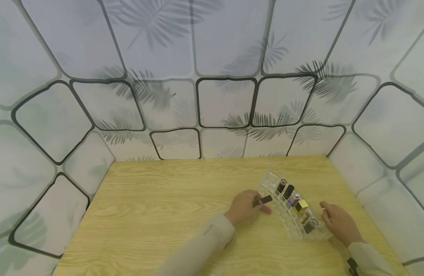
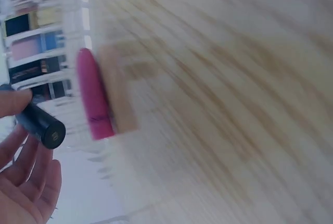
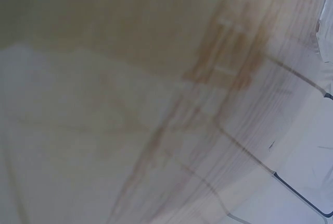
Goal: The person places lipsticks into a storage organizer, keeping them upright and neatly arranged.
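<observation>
My left hand (image 1: 244, 206) pinches a dark lipstick tube (image 1: 266, 199) between thumb and fingers, beside the inner edge of a clear acrylic organizer (image 1: 291, 226). In the left wrist view the tube's (image 2: 39, 120) round end faces the camera. Just below that hand, a bright pink tube (image 2: 95, 96) lies on the table along the organizer's edge. My right hand (image 1: 341, 224) is at the organizer's outer side, its fingers loosely bent with nothing visible in them. In the organizer's row stand several lipsticks, among them a black one (image 1: 288, 191) and a yellow-and-black one (image 1: 302, 206).
The wood-grain table (image 1: 163, 199) meets patterned walls (image 1: 222, 103) at the back and both sides. The curved organizer takes up the right part of the table. In the right wrist view only the tabletop (image 3: 197, 109) and wall show.
</observation>
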A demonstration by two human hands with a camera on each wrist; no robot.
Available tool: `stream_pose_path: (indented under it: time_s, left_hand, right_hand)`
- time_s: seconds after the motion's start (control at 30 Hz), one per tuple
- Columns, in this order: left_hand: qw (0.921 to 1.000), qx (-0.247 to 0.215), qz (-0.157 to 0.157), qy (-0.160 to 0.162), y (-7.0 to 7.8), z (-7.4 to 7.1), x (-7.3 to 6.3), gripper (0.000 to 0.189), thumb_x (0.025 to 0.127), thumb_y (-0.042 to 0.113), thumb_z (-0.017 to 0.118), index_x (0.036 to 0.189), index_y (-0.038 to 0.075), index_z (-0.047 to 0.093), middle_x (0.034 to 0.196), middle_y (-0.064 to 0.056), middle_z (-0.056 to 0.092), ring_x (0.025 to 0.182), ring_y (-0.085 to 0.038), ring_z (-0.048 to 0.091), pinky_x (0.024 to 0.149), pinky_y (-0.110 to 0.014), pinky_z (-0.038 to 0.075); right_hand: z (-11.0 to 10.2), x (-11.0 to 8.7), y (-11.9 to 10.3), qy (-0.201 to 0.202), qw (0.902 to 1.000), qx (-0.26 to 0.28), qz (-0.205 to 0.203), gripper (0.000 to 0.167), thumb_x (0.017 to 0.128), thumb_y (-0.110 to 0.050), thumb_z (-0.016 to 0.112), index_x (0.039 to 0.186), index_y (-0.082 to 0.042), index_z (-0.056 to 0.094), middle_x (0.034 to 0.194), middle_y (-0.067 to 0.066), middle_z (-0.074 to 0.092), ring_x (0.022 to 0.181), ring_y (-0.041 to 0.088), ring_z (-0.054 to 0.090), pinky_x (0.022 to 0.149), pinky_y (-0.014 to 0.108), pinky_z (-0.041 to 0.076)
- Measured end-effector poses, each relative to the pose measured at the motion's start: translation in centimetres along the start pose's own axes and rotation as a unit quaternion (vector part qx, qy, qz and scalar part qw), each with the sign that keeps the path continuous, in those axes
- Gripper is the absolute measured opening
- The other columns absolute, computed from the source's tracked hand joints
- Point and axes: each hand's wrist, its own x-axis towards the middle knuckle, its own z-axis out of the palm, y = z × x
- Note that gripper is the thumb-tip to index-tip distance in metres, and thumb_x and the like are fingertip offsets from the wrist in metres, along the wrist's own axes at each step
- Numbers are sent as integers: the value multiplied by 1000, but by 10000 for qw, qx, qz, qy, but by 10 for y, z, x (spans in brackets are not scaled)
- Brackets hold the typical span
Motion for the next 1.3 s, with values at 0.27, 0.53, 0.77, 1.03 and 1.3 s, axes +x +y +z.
stream_pose_path:
  time_s: [0.27,0.53,0.77,1.03,1.3]
  left_hand:
    - [9932,-977,-154,615,15,-16,-3,20,83,22,69,99,14,63,91,6,65,79,-1,57,69,-11,45]
    - [9746,-1916,-143,1150,32,-33,-7,22,82,17,70,101,9,62,92,1,66,79,-2,57,71,-14,49]
    - [9578,-2455,84,1493,39,-43,-4,22,81,11,71,99,6,61,91,-5,66,78,-4,59,71,-11,50]
    - [9564,-2395,39,1674,40,-46,11,21,80,10,72,97,5,61,89,-5,66,77,-6,57,70,-12,50]
    - [9611,-2261,-209,1573,35,-34,41,20,81,11,72,98,6,61,89,-5,66,77,-5,57,69,-10,48]
  right_hand:
    - [0,0,1,-74,9999,9,121,20,83,-2,53,100,1,61,78,8,65,60,9,49,52,30,43]
    - [-1,0,-1,-90,9999,25,146,20,83,-2,53,101,0,62,78,7,65,60,9,49,53,30,44]
    - [-3,0,-4,-70,9999,74,121,20,82,-1,55,100,0,62,77,6,65,59,8,48,52,30,43]
    - [-1,-1,-1,-71,9999,36,116,20,84,-2,53,101,0,61,79,6,65,60,8,49,53,30,43]
    - [-2,-1,-3,-95,9998,102,133,20,84,-2,52,102,0,61,80,7,65,61,9,50,54,31,45]
